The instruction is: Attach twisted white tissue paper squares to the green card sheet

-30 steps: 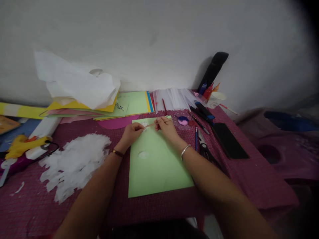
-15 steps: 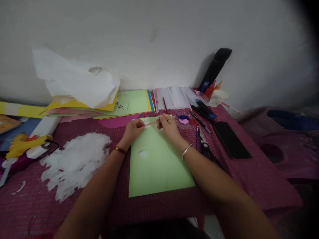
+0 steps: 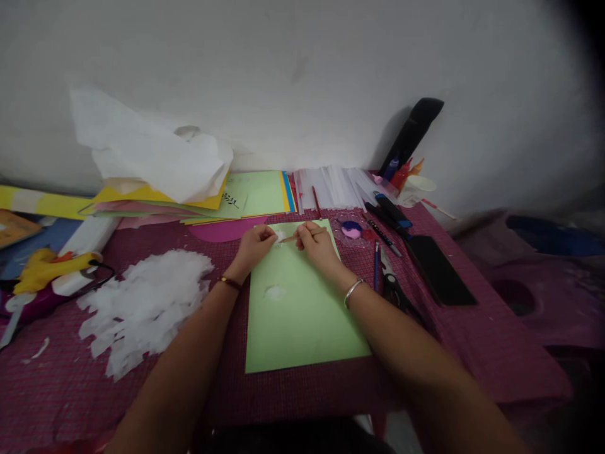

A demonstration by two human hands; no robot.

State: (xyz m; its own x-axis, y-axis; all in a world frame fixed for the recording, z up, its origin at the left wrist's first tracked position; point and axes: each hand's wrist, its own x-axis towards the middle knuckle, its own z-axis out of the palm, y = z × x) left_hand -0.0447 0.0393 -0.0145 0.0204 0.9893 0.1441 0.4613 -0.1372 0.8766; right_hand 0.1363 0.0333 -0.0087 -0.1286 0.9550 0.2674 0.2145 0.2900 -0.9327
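Observation:
On the maroon checked tablecloth lies a pale green sheet of paper. Near its top edge my left hand is closed in a pinch at a small white paper piece. My right hand grips a thin wooden stick, its tip pointing left toward that piece. Lower on the green sheet sits another white patch. A heap of white paper pieces is spread left of my left forearm.
A yellow glue gun lies far left. Coloured sheets and crumpled white paper are stacked at the back. On the right are scissors, a blue pencil, a black phone-like slab, paint bottles and a bowl.
The stick's tip has drawn slightly away from my left fingertips, and more of the white piece shows. My right hand has shifted a little down. The camera view has moved slightly.

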